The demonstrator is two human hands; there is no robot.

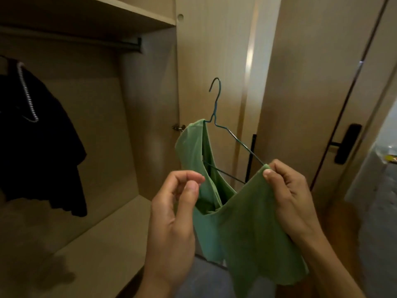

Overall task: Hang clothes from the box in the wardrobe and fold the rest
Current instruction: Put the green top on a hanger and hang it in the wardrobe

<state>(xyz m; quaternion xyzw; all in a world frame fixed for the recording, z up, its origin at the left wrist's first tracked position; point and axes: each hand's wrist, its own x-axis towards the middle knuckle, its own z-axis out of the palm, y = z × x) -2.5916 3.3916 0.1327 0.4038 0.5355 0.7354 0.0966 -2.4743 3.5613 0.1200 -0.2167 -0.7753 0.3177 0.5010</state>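
**Green top half-seated on hanger, rail at 10 o'clock**

Obs.: The green top [247,222] was held in front of the open wardrobe [150,93], draped on a wire hanger [217,104]. One shoulder of the top sat over the hanger's far arm. The near arm ran bare down to the other shoulder.

Right hand [294,194]: thumb and forefinger pinched the top's near shoulder at the tip of the hanger's arm. It looked to be working the fabric over that tip.

Left hand [171,222]: fingers curled, thumb close against the fabric edge at the neckline. Could not tell whether it gripped cloth, wire or nothing.

Key relation: The hanger's long axis ran from 11 o'clock down to 4 o'clock, tilted, with the hook upright above and opening toward 9 o'clock. The rail [107,43] lay at 10 o'clock from the hook, higher and deeper into the cupboard. The left hand was on the nearer side to it. A black garment [43,147] hung at the 9 o'clock end, leaving free rail between it and the side wall.

Judgement: The seating step was unfinished. Once the near shoulder is on, the hook needs lifting up and across toward 10 o'clock. The thin, slippery-looking fabric could slide off the tilted arm.
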